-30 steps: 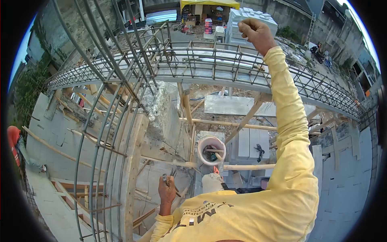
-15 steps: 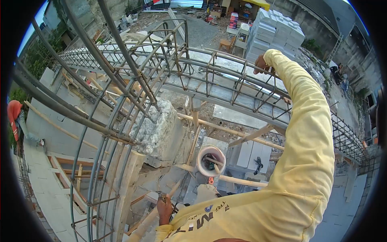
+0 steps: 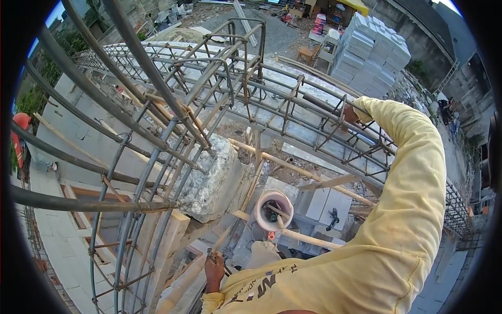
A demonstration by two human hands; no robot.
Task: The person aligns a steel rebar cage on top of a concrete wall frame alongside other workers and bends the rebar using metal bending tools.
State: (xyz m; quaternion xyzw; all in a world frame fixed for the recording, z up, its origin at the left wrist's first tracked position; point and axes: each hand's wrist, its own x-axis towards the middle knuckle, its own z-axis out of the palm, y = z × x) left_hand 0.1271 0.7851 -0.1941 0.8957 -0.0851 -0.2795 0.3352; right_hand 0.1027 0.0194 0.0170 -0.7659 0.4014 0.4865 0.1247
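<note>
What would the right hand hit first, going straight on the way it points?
Probably the steel rebar cage: the right hand is at its bars, pointing toward the picture's lower left. Depth is unclear, so I cannot tell which bar comes first.

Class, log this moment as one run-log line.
left hand: holding metal tool | right hand: at rebar cage, partly hidden | bucket: items inside

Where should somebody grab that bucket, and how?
Probably by the left edge, as the picture shows it, of the rim of the bucket, coming down from above. Its round mouth opens upward, so a hand could hook over the edge. The stick inside slants toward the right rim, leaving the left edge clearer. I can't make out a carrying handle.
</note>
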